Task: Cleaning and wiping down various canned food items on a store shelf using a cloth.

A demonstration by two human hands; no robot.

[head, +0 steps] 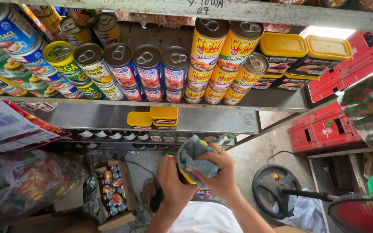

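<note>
A yellow-rimmed tin can [188, 176] sits between both hands, low in the view, below the grey metal shelf [221, 118]. It is mostly hidden, so its axis cannot be told. The left hand [172, 183] wraps around its side. The right hand [219, 170] presses a crumpled grey cloth [195, 156] over its top.

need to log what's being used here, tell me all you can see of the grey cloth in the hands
The grey-blue soft fabric cloth looks like a small towel, crumpled and folded over itself. The right hand presses it down over the top of a yellow-lidded can, which the left hand grips from the side. The cloth covers most of the lid, leaving only a yellow edge showing. It sits below the metal shelves, over the floor. No stains or markings can be made out on it.
</note>
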